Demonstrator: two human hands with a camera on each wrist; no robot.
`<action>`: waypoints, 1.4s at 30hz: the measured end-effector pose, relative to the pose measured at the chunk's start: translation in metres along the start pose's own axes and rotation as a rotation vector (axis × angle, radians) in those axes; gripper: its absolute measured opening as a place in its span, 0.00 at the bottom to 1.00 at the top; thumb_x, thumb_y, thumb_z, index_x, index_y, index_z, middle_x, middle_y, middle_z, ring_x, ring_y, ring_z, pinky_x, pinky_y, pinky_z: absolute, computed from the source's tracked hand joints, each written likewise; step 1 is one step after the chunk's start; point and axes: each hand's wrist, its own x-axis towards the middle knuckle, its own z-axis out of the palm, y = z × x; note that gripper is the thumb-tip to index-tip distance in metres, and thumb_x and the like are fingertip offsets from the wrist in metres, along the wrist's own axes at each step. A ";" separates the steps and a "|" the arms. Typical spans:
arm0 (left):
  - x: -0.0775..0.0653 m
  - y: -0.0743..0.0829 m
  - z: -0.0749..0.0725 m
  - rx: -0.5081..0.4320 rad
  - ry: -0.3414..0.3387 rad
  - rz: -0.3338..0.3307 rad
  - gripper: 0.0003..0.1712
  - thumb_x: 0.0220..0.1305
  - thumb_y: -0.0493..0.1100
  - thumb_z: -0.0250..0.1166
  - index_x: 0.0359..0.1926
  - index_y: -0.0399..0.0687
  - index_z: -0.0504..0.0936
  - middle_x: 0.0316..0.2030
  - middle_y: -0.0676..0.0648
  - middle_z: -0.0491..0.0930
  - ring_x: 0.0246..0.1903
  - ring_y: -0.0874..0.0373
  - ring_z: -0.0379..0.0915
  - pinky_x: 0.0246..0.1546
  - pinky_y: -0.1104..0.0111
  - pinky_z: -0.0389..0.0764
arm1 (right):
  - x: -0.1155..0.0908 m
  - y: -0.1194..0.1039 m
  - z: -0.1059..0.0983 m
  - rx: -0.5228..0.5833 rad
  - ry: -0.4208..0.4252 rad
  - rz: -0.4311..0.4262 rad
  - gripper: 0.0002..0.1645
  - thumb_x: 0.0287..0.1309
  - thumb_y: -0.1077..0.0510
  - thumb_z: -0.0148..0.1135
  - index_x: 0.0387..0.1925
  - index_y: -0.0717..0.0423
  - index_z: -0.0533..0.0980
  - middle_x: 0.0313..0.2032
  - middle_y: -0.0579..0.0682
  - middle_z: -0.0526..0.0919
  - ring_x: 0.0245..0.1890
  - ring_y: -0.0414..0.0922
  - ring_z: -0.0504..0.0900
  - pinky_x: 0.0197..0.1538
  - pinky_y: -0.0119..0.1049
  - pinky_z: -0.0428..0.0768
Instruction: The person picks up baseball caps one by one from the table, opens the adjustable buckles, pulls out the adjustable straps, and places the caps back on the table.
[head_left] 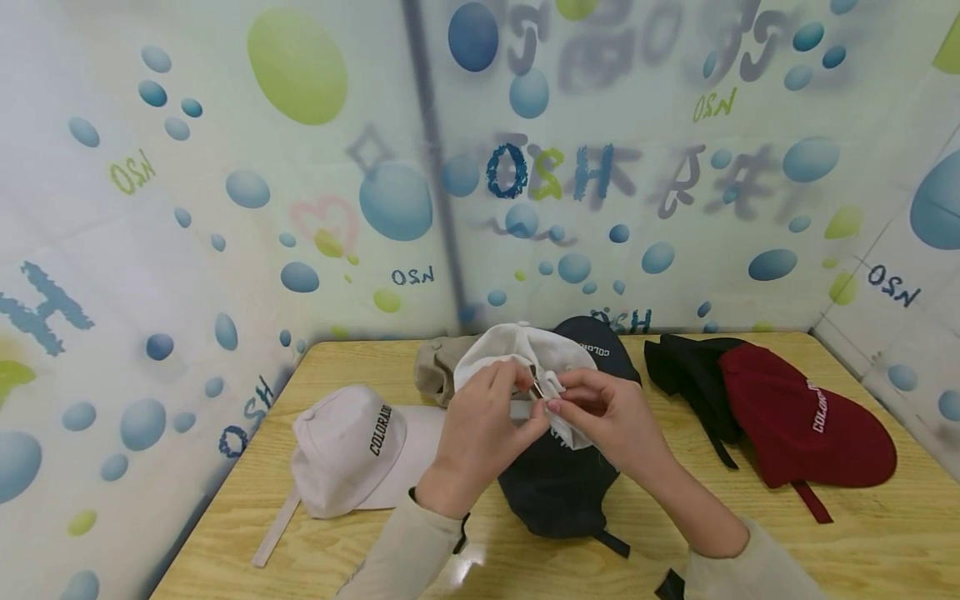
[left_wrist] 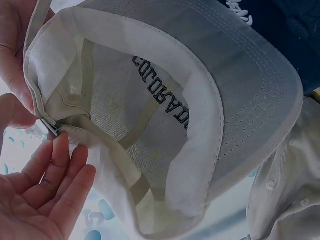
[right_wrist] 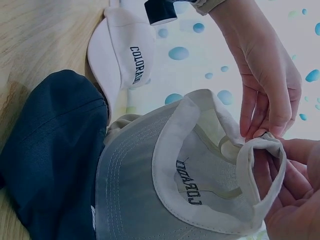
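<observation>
The left hand (head_left: pixel 480 437) and right hand (head_left: pixel 618 417), fingers nearly together, pinch the white cap (head_left: pixel 495 343), with a maroon cap (head_left: pixel 795 408) to its right.

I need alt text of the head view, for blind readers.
A person's left hand and right hand pinch a white cap at its strap. On the table lie a pinkish cap, beige cap, dark caps and red cap.
</observation>
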 end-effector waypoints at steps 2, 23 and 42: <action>0.000 0.000 0.000 0.011 0.001 0.003 0.14 0.51 0.41 0.72 0.36 0.50 0.76 0.29 0.53 0.77 0.26 0.63 0.73 0.27 0.73 0.77 | 0.000 0.000 0.000 0.000 0.002 0.001 0.11 0.59 0.65 0.68 0.44 0.63 0.82 0.37 0.59 0.90 0.35 0.35 0.88 0.40 0.26 0.84; 0.000 0.003 -0.001 0.128 0.043 0.065 0.14 0.48 0.41 0.73 0.34 0.50 0.76 0.26 0.54 0.76 0.22 0.63 0.73 0.22 0.74 0.76 | -0.001 0.001 0.002 -0.018 0.028 -0.025 0.10 0.59 0.65 0.68 0.43 0.62 0.83 0.35 0.57 0.90 0.33 0.35 0.87 0.38 0.26 0.84; 0.003 -0.004 -0.004 0.105 0.041 0.061 0.06 0.55 0.37 0.69 0.33 0.50 0.80 0.27 0.55 0.82 0.25 0.64 0.79 0.25 0.74 0.80 | -0.001 0.004 0.001 0.002 0.018 0.020 0.10 0.60 0.64 0.67 0.44 0.63 0.82 0.37 0.59 0.89 0.32 0.34 0.85 0.39 0.27 0.84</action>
